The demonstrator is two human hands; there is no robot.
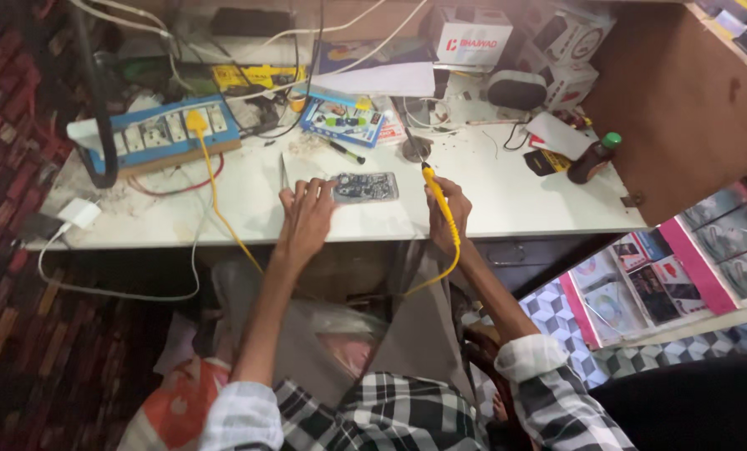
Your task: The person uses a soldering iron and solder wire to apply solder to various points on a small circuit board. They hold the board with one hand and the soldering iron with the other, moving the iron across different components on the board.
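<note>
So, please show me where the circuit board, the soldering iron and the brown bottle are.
circuit board (365,187), head view, middle of the board.
soldering iron (437,194), head view, its yellow handle above the right hand.
brown bottle (592,161), head view, its dark body.

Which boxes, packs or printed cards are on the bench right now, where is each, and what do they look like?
White carton: back of bench, centre-right; boxy, red and white panel.
White box: back right corner; tilted, round dark print.
Blue card pack: behind the circuit board; flat, blue with small coloured parts.
Yellow packet: back, left of centre; flat, long.
Pink-edged printed sheets: right, below bench; picture panels.
</note>
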